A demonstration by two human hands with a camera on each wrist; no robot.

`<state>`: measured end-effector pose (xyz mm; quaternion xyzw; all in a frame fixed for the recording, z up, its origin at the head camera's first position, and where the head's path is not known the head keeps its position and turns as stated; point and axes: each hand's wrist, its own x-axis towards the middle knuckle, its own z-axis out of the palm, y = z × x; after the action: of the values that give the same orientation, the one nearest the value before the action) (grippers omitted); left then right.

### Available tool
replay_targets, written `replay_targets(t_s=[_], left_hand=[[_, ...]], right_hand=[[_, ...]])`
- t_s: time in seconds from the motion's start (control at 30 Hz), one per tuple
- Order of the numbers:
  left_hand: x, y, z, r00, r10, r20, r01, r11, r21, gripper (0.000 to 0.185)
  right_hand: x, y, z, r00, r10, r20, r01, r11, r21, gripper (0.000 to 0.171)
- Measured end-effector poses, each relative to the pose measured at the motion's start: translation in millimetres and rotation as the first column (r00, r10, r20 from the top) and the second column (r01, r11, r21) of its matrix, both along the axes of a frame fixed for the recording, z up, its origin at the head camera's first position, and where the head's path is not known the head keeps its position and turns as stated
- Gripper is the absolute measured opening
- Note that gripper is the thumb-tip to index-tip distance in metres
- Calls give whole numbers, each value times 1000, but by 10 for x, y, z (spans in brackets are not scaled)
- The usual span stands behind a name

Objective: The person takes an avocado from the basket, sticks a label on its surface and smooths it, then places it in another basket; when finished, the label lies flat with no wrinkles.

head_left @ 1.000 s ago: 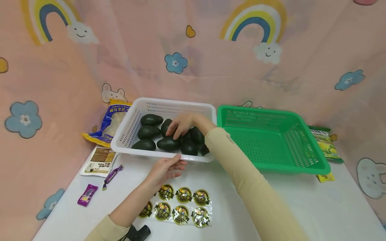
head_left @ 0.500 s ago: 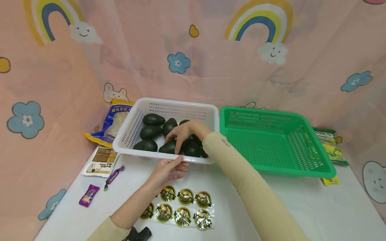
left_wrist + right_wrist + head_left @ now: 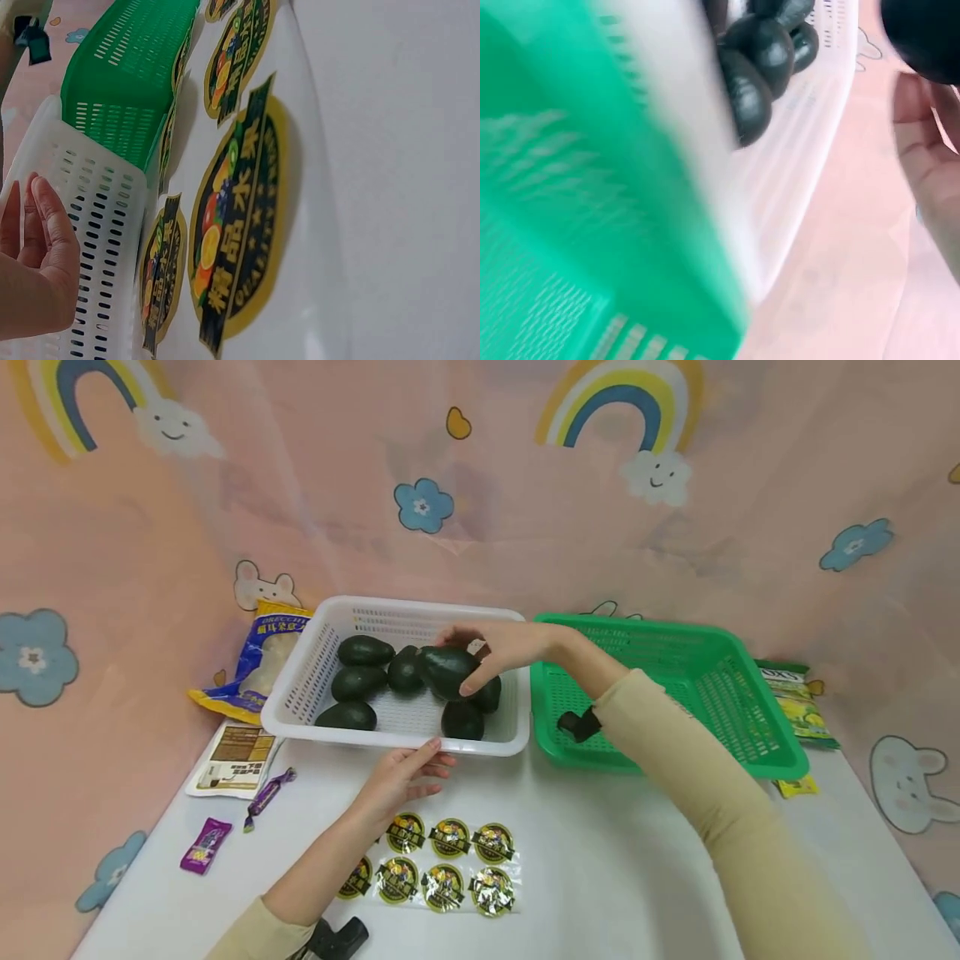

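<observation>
Dark green avocados lie in the white plastic basket. My right hand holds one avocado above the others, thumb on its near side. In the right wrist view that hand shows at the right edge below a dark avocado. My left hand is at the basket's near side, thumb tip touching the rim and the other fingers loosely extended below it. The left wrist view has the fingers beside the perforated wall.
A green basket stands right of the white one. Round fruit stickers lie on a clear sheet in front. Left are a blue-yellow bag, a white-brown packet and purple candies. Green-yellow packets lie at the right.
My right hand, reaching down among the avocados before, has lifted one up and slightly right within the white basket. The left hand stays at the rim. The head view has shifted slightly.
</observation>
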<state>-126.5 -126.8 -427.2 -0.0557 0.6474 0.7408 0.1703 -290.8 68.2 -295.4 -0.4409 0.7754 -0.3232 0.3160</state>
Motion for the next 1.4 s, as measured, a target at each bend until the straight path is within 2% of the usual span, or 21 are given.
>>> replay_targets(t_s=[0.13,0.27,0.37,0.5,0.57,0.63,0.7,0.8,0.87,0.93,1.0,1.13,1.2,1.4], left_hand=[[2,-37,8,1000,4,-2,-4,1000,-1,47],[14,-84,28,1000,18,6,-18,1000,-1,47],[22,-106,47,999,36,18,-36,999,-9,48],[29,-116,64,998,47,30,-47,999,-15,48],[31,-115,64,998,47,33,-46,999,-13,47],[32,-110,60,998,50,38,-50,999,-8,45],[30,-103,55,998,55,40,-55,998,-6,43],[22,-91,46,997,65,43,-65,998,-3,42],[18,-83,45,997,59,39,-59,998,-6,42],[16,-73,43,997,60,42,-59,998,-6,42],[14,-60,43,998,54,43,-54,999,-9,41],[10,-31,42,997,58,47,-57,998,-12,42],[12,-14,48,997,55,47,-55,998,-8,42],[18,30,66,998,39,54,-40,999,2,41]], right_hand=[[224,463,10,995,-63,75,74,985,-153,77],[552,901,-105,977,-98,191,148,953,-265,81],[833,1184,-276,968,-94,234,168,933,-318,77],[1206,1461,-580,968,-83,236,165,922,-351,68],[1364,1536,-762,968,-120,221,191,924,-332,65],[1496,1567,-948,960,-213,179,256,928,-271,64],[1589,1556,-1131,940,-318,122,338,916,-219,63],[1684,1508,-1349,876,-479,59,482,861,-164,64],[1720,1481,-1460,841,-538,64,540,824,-174,64],[1750,1471,-1533,822,-565,73,567,803,-183,65],[1774,1473,-1575,828,-558,52,557,809,-190,67],[1803,1500,-1590,860,-504,-82,485,857,-178,71],[1812,1515,-1577,865,-483,-136,461,872,-166,72],[1832,1548,-1532,867,-456,-202,437,890,-134,77]])
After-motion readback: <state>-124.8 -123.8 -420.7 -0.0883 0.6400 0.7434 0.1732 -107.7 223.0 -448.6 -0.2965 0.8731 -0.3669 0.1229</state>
